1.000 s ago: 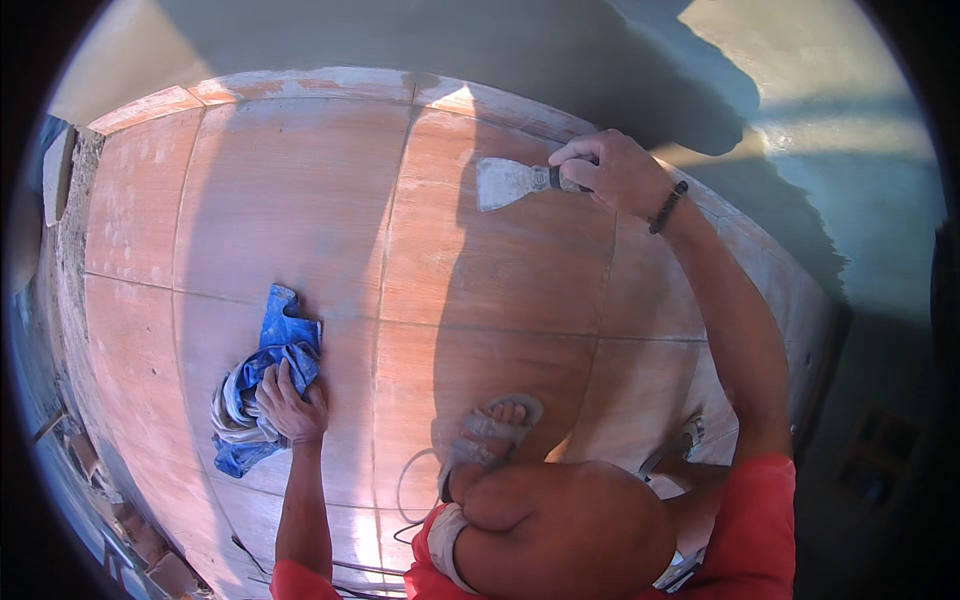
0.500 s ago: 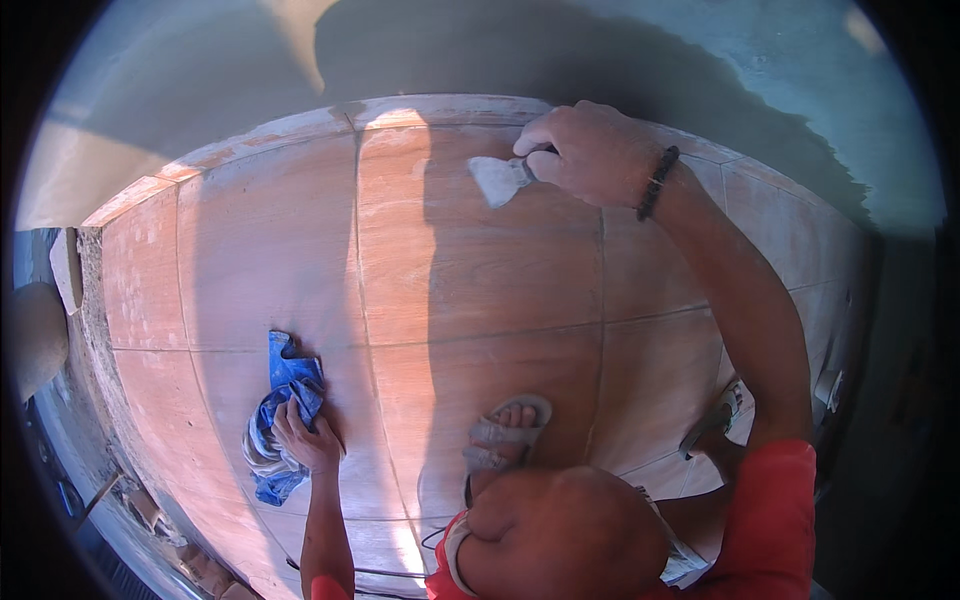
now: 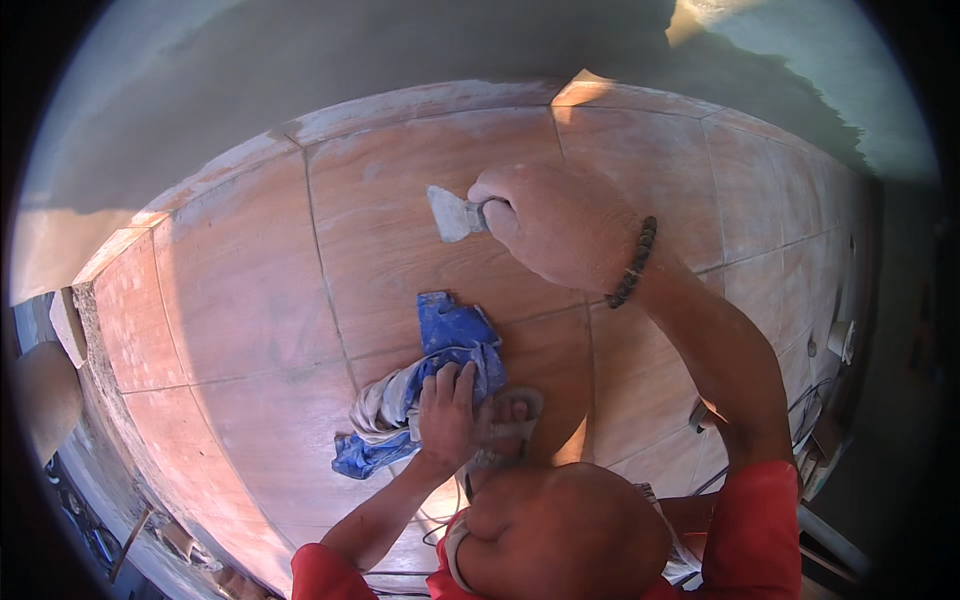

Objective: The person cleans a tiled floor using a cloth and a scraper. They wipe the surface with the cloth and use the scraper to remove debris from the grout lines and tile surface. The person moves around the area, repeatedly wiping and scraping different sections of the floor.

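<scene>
I see the cloth [image 3: 455, 330], blue with pale grey folds, lying bunched and dust-smudged on the tiled floor [image 3: 250, 300]. Beyond the cloth I have the scraper [image 3: 452, 215], whitish blade pointing left, handle mostly hidden; over this feed I can't tell whether its edge touches down.

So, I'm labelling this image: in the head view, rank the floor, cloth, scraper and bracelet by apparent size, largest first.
1. Floor
2. Cloth
3. Scraper and bracelet: too close to rank; the right hand hides part of the scraper, while the bracelet is long but thin.
</scene>
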`<state>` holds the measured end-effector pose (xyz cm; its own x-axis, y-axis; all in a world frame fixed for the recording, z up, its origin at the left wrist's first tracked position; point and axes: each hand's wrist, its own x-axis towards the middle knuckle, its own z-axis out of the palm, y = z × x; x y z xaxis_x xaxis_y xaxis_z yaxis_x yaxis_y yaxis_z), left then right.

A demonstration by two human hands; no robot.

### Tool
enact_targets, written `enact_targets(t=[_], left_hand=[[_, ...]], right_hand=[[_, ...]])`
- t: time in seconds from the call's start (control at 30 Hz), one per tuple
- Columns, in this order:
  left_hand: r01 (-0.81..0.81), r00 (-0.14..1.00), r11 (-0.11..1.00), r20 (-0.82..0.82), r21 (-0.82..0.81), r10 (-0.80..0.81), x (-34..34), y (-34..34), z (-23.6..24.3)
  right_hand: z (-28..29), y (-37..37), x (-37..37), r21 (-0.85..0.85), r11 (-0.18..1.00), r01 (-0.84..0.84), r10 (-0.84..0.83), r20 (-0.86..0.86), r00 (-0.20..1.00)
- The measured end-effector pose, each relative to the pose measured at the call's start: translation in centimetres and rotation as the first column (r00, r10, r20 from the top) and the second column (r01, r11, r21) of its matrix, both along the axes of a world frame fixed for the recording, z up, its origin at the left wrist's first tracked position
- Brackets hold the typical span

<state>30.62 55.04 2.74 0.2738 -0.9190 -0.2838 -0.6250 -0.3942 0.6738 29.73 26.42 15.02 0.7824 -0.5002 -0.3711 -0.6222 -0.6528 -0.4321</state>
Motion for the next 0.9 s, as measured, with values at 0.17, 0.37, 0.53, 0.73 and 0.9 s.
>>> enact_targets(t=[0.17, 0.37, 0.53, 0.73, 0.9], left_hand=[[0.355, 0.923, 0.921, -0.093, -0.161, -0.372, -6.7, -6.2, 0.6], [0.734, 0.615, 0.476, 0.177, -0.484, -0.768, -21.1, -11.9, -5.2], [0.63, 0.768, 0.624, 0.251, -0.463, -0.589, -19.5, -19.1, -9.1], [-0.015, 0.954, 0.971, 0.289, -0.238, 0.085, 2.5, -18.1, -7.9], [-0.598, 0.599, 0.781, 0.546, -0.181, 0.585, 31.6, 8.3, -13.7]], right_hand=[[2.7, -3.8, -10.1, -0.093, 0.981, 0.17, -0.166, 0.058, 0.984], [4.4, -5.1, -19.9, 0.133, 0.716, 0.685, -0.697, 0.077, 0.713], [3.9, -6.0, -23.9, 0.119, 0.65, 0.751, -0.76, 0.113, 0.64], [4.3, -6.9, -26.4, 0.12, 0.643, 0.756, -0.765, 0.046, 0.643], [2.5, -8.2, -33.5, -0.111, 0.703, 0.702, -0.711, -0.101, 0.696]])
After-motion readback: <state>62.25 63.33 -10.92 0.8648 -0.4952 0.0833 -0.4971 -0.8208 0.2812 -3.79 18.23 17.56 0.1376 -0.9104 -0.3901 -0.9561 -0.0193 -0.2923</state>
